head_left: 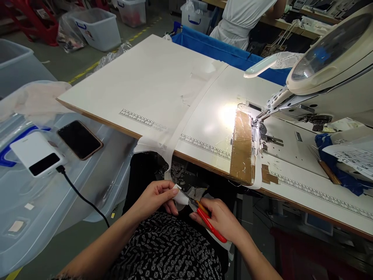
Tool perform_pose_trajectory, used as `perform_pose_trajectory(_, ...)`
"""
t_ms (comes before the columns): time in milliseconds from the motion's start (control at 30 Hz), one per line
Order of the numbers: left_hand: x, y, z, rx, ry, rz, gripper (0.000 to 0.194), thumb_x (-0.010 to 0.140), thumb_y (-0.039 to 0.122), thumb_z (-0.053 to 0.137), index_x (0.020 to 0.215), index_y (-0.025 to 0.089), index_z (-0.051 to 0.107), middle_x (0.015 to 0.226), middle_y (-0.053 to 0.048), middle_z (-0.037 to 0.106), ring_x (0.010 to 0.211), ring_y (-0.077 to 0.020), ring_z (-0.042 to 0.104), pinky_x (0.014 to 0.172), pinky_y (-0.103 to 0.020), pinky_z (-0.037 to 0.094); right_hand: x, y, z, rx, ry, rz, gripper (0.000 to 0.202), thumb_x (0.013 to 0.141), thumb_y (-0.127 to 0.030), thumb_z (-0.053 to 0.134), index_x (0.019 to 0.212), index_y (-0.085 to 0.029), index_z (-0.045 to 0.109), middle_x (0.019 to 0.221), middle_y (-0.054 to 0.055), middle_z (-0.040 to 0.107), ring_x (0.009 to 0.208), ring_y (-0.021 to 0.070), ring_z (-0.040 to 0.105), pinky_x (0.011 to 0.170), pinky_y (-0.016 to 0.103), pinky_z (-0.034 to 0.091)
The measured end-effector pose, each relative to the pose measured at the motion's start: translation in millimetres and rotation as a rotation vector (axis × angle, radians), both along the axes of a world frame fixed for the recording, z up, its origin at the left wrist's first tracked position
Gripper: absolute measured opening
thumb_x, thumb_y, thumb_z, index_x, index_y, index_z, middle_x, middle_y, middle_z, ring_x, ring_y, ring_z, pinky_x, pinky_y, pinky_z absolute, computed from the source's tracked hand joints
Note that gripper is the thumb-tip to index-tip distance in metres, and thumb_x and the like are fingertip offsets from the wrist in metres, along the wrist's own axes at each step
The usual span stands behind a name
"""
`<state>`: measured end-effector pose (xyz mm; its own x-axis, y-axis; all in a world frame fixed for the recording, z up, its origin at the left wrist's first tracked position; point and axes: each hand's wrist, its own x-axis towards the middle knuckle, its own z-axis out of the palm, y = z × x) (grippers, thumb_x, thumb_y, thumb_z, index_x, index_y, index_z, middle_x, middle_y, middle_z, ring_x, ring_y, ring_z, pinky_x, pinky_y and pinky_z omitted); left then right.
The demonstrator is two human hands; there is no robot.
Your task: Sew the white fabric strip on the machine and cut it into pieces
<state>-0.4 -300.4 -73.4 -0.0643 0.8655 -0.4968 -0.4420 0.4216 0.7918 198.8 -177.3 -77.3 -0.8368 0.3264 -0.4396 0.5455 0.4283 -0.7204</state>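
Observation:
My left hand (160,198) is closed, thumb and fingers pinching the end of a white fabric strip (182,197) above my lap. In my right hand (223,217) is a pliers-like tool (208,223) with red and orange handles and a thin dark tip. That tip points left and meets the fabric beside my left fingertips; whether its jaws are apart I cannot tell. From the table edge, a white cloth band (168,161) hangs down toward my left hand. More white cloth lies partly hidden beneath my hands.
A white sewing table (140,77) with printed rulers spans the front, its edge above my hands. The sewing machine (320,93) stands at right. At left, a phone (80,139) and a cabled power bank (37,153) lie on a plastic bin lid (55,202). A person (241,19) is behind.

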Motion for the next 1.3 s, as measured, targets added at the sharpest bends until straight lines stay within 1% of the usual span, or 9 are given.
perform_pose_trajectory(433, 3.4, -3.3, 2.2, -0.012, -0.007, -0.055, 0.043, 0.078, 0.056, 0.068, 0.074, 0.014, 0.057, 0.055, -0.005, 0.069, 0.051, -0.0155, 0.067, 0.051, -0.02, 0.048, -12.7, -3.0, 13.8, 0.223, -0.041, 0.073, 0.046, 0.088, -0.06, 0.05, 0.067, -0.023, 0.033, 0.062, -0.004, 0.048, 0.052, 0.0124, 0.041, 0.051, 0.025, 0.021)
perform_pose_trajectory(700, 1.0, -1.8, 3.6, -0.042, 0.069, -0.084, 0.045, 0.079, 0.059, 0.065, 0.074, 0.015, 0.056, 0.056, -0.006, 0.069, 0.053, -0.0167, 0.067, 0.052, -0.022, 0.048, -5.6, -0.1, 7.9, 0.151, 0.019, 0.002, 0.049, 0.085, -0.061, 0.053, 0.063, -0.023, 0.033, 0.057, -0.006, 0.039, 0.05, 0.0107, 0.033, 0.05, 0.025, 0.022)
perform_pose_trajectory(867, 14.1, 2.1, 4.7, -0.015, 0.108, -0.179, 0.047, 0.086, 0.065, 0.049, 0.091, 0.018, 0.047, 0.057, -0.002, 0.066, 0.055, -0.0195, 0.067, 0.052, -0.025, 0.048, -21.3, -8.2, 2.8, -0.117, 0.273, -0.178, 0.036, 0.084, -0.052, 0.059, 0.073, -0.022, 0.044, 0.066, -0.005, 0.046, 0.06, 0.0121, 0.042, 0.054, 0.022, 0.035)
perform_pose_trajectory(933, 11.4, 8.4, 15.5, 0.034, 0.266, -0.253, 0.041, 0.092, 0.06, 0.038, 0.096, 0.02, 0.045, 0.057, 0.0, 0.063, 0.052, -0.0177, 0.063, 0.049, -0.025, 0.045, -28.4, -14.8, -0.9, -0.116, 0.346, -0.255, 0.031, 0.086, -0.047, 0.056, 0.073, -0.022, 0.044, 0.065, -0.005, 0.045, 0.059, 0.0117, 0.042, 0.054, 0.022, 0.037)
perform_pose_trajectory(1000, -1.6, 22.1, 34.8, 0.12, 0.646, -0.243, 0.031, 0.095, 0.048, 0.039, 0.098, 0.019, 0.049, 0.067, -0.002, 0.064, 0.057, -0.0166, 0.06, 0.053, -0.025, 0.044, -29.7, -19.8, -2.5, -0.044, 0.38, -0.3, 0.026, 0.087, -0.04, 0.054, 0.073, -0.022, 0.043, 0.065, -0.005, 0.045, 0.059, 0.0118, 0.041, 0.056, 0.023, 0.037)
perform_pose_trajectory(1067, -22.6, 44.8, 58.2, 0.212, 1.133, -0.133, 0.024, 0.09, 0.038, 0.053, 0.102, 0.017, 0.054, 0.089, -0.008, 0.065, 0.08, -0.0208, 0.061, 0.068, -0.03, 0.047, -23.5, -21.9, -0.4, 0.027, 0.408, -0.333, 0.022, 0.087, -0.036, 0.054, 0.072, -0.022, 0.044, 0.066, -0.004, 0.045, 0.06, 0.0123, 0.041, 0.057, 0.024, 0.036)
perform_pose_trajectory(1133, -45.2, 75.6, 78.9, 0.203, 1.496, -0.179, 0.031, 0.083, 0.028, 0.062, 0.109, 0.014, 0.055, 0.114, -0.014, 0.057, 0.108, -0.0298, 0.053, 0.08, -0.035, 0.048, -10.7, -21.1, 5.3, 0.082, 0.422, -0.363, 0.02, 0.088, -0.033, 0.052, 0.073, -0.022, 0.046, 0.067, -0.003, 0.047, 0.06, 0.013, 0.043, 0.058, 0.025, 0.036)
perform_pose_trajectory(1200, -64.3, 110.7, 91.9, 0.07, 1.702, -0.298, 0.027, 0.082, 0.018, 0.06, 0.108, 0.01, 0.057, 0.117, -0.018, 0.053, 0.115, -0.0342, 0.048, 0.083, -0.039, 0.047, 6.6, -17.8, 13.5, 0.1, 0.414, -0.416, 0.018, 0.091, -0.034, 0.052, 0.08, -0.021, 0.053, 0.072, 0.0, 0.055, 0.062, 0.0144, 0.049, 0.058, 0.025, 0.04)
perform_pose_trajectory(1300, -83.0, 158.5, 97.3, -0.103, 1.77, -0.371, 0.03, 0.076, 0.007, 0.063, 0.105, 0.007, 0.057, 0.109, -0.017, 0.056, 0.112, -0.0342, 0.051, 0.092, -0.041, 0.041, 39.0, -8.3, 26.4, 0.079, 0.426, -0.568, 0.024, 0.091, -0.043, 0.056, 0.081, -0.021, 0.058, 0.082, 0.006, 0.066, 0.07, 0.019, 0.06, 0.061, 0.027, 0.048)
